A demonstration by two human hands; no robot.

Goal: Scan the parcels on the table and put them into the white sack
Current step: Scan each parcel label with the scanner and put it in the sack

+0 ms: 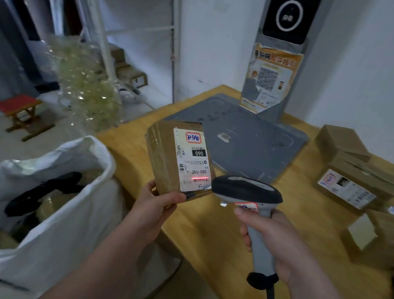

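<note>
Parcel (164,155), centre frame: left hand (157,207) is gripping its lower corner; right hand (272,238) is clasping scanner (247,194), beam crossing barcode. White sack (61,206) at 8 o'clock. Risk: corner grip slipping, misread.

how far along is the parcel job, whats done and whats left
Done: the white sack already holds some items. In hand: the left hand holds a box while the scanner in the right hand casts a red line on its label. Left: at least three more boxes wait on the table.
</note>
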